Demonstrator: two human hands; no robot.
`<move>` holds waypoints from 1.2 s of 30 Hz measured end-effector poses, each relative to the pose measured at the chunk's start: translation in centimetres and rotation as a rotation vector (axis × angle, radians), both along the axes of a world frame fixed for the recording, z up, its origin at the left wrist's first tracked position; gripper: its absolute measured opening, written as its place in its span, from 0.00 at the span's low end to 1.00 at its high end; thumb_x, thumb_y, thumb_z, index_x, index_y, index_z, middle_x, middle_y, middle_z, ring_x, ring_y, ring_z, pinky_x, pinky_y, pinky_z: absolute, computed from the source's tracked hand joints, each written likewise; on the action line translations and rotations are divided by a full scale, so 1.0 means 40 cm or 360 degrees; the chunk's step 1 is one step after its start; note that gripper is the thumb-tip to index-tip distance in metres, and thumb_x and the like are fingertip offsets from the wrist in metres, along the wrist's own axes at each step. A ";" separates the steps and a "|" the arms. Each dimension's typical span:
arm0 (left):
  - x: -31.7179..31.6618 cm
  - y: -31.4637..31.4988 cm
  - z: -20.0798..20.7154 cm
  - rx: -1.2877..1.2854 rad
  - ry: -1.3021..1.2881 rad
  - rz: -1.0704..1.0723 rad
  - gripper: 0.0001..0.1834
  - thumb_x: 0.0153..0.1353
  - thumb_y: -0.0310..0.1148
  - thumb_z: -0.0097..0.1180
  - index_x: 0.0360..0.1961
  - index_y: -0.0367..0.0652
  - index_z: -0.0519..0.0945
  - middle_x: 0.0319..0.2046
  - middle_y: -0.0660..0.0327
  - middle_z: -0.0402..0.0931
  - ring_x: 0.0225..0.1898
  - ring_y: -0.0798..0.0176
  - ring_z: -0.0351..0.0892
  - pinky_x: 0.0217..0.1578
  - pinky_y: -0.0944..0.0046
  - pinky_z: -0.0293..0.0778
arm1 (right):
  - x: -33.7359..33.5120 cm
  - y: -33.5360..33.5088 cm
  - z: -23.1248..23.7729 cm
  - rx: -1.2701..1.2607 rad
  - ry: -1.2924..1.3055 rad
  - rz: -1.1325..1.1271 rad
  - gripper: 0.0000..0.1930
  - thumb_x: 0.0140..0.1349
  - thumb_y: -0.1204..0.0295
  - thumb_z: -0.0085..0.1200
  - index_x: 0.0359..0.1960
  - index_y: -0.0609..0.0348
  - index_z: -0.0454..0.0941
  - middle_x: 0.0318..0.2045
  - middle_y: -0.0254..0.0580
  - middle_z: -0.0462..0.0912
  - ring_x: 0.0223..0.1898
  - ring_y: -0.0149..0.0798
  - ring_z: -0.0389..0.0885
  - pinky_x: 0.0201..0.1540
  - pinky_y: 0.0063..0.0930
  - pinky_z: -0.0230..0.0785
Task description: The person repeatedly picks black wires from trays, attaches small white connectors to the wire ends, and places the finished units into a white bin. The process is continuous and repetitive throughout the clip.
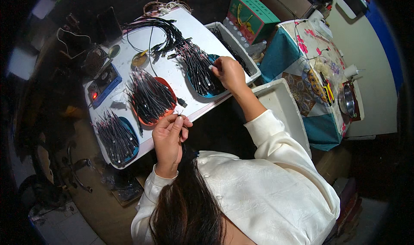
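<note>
My left hand point(171, 135) is closed in front of the table's near edge, pinching a thin black cable point(180, 114) whose fine wire ends stick up past the thumb. Most of that cable is hidden by the hand. My right hand point(230, 72) reaches over the right side of a blue basket point(189, 83) filled with short black cables point(199, 68). Its fingers are pressed together, with a small white spot at the tips; what they hold is too small to make out. Nearest my left hand stands an orange basket point(166, 82) of black cables point(151, 94), beside a black plug point(182, 102).
On the white table point(129, 57) are another blue basket point(127, 123) of cables, a loose cable bundle point(166, 31), a blue device with a red light point(103, 85) and a small round tin point(139, 60). Foam boxes point(280, 98), a green carton point(252, 18) and a cloth-covered table point(319, 85) stand right.
</note>
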State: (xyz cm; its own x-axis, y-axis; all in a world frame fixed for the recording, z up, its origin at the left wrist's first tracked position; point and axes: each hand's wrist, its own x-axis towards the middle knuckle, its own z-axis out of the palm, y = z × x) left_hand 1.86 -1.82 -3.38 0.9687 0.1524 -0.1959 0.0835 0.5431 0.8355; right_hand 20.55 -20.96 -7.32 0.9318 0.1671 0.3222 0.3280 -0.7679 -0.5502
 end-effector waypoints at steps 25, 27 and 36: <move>0.056 -0.009 0.048 -0.0004 -0.0098 0.0188 0.08 0.66 0.27 0.51 0.42 0.32 0.76 0.39 0.47 0.81 0.39 0.56 0.83 0.39 0.65 0.81 | 0.016 0.039 0.038 0.0958 -0.0234 0.0370 0.07 0.62 0.79 0.50 0.41 0.65 0.74 0.42 0.40 0.77 0.40 0.27 0.76 0.42 0.20 0.69; 0.061 -0.009 0.055 -0.0012 -0.0098 0.0226 0.08 0.66 0.27 0.51 0.42 0.33 0.76 0.39 0.48 0.81 0.39 0.57 0.84 0.39 0.65 0.81 | 0.014 0.046 0.050 0.1009 -0.0423 0.0454 0.07 0.63 0.80 0.50 0.42 0.65 0.73 0.43 0.41 0.77 0.42 0.28 0.76 0.45 0.20 0.69; 0.071 -0.008 0.075 -0.0103 -0.0406 0.0377 0.09 0.66 0.27 0.50 0.43 0.33 0.77 0.45 0.46 0.79 0.48 0.54 0.80 0.48 0.55 0.80 | -0.278 0.126 0.152 0.1109 0.0249 0.0668 0.06 0.63 0.78 0.52 0.39 0.65 0.70 0.28 0.34 0.79 0.26 0.23 0.78 0.28 0.15 0.70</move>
